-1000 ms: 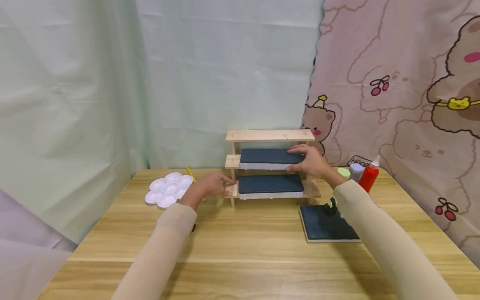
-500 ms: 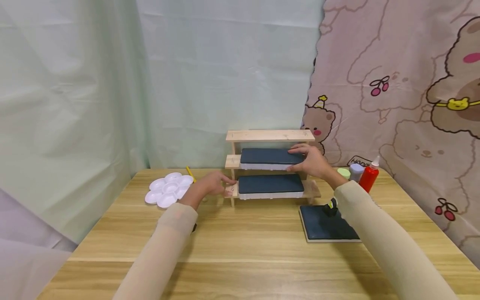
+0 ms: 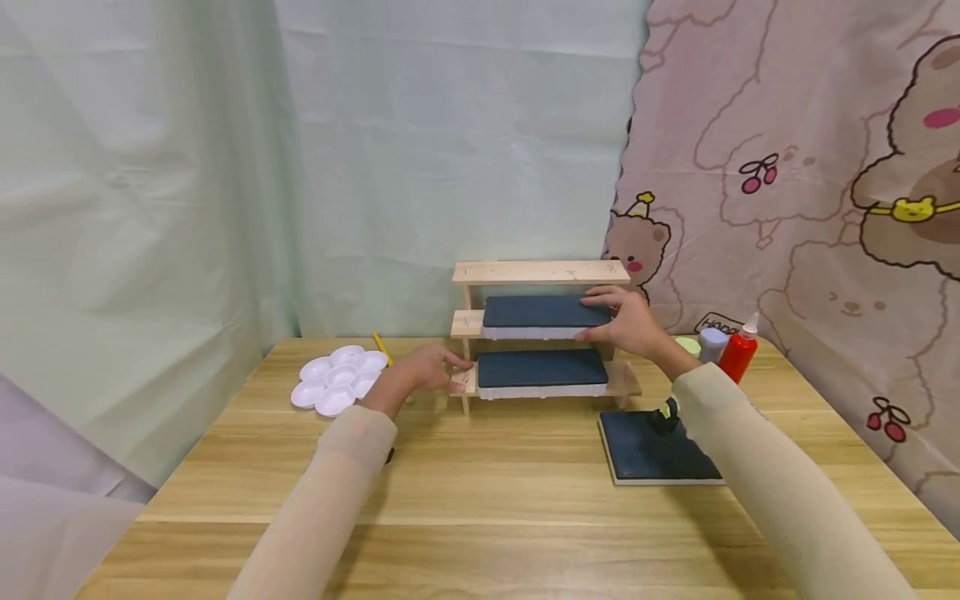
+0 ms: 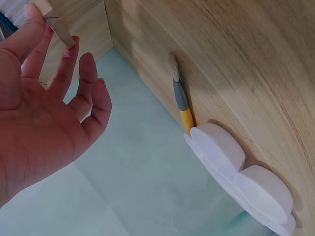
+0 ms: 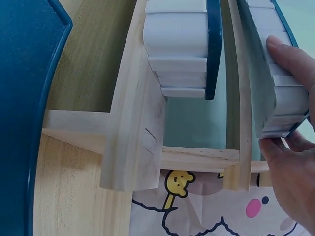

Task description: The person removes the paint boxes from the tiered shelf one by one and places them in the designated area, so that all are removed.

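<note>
A three-tier wooden shelf (image 3: 540, 272) stands at the back of the table. On its middle tier sits a white box with a dark blue lid (image 3: 532, 312); my right hand (image 3: 630, 323) grips the right end, thumb at the front and fingers over the lid. Seen from the right wrist, that box (image 5: 275, 105) is held at its end by the right hand (image 5: 295, 162). A similar box (image 3: 542, 371) rests on the bottom tier, untouched. My left hand (image 3: 423, 367) pinches the left end of the bottom board; the left wrist view shows thumb and fingers on the wood (image 4: 60, 30).
Another dark-blue-lidded box (image 3: 645, 454) lies on the table at the right, partly under my forearm. Behind that arm stand a red squeeze bottle (image 3: 738, 354) and two small jars (image 3: 711, 343). A white flower-shaped palette (image 3: 339, 379) and a yellow-handled paintbrush (image 4: 181, 98) lie at the left.
The upper box has shifted slightly to the right together with my right hand. My left hand keeps its hold on the shelf end.
</note>
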